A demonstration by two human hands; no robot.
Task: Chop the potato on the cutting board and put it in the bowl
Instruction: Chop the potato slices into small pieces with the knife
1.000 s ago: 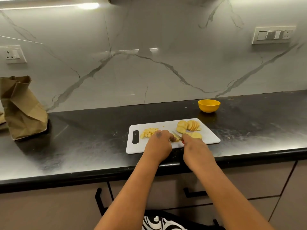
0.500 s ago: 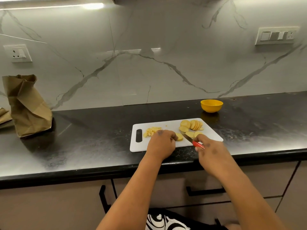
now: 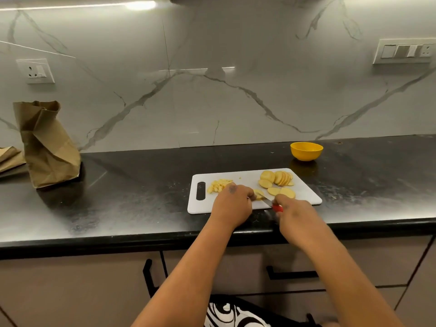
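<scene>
A white cutting board lies on the black counter. Round potato slices are fanned at its far right, with two more lying flat nearer me. A small heap of chopped potato pieces sits near the board's handle slot. My left hand presses down on a potato slice at the board's front. My right hand grips a red-handled knife, its blade resting against that slice. A yellow bowl stands behind the board to the right; I cannot see inside it.
A crumpled brown paper bag stands at the far left of the counter, with another flat bag beside it. The counter's front edge runs just under my wrists. Cabinet handles sit below.
My right hand pulled the knife back to the right half a second ago, and has now brought the blade back in against the slice held by my left hand.
</scene>
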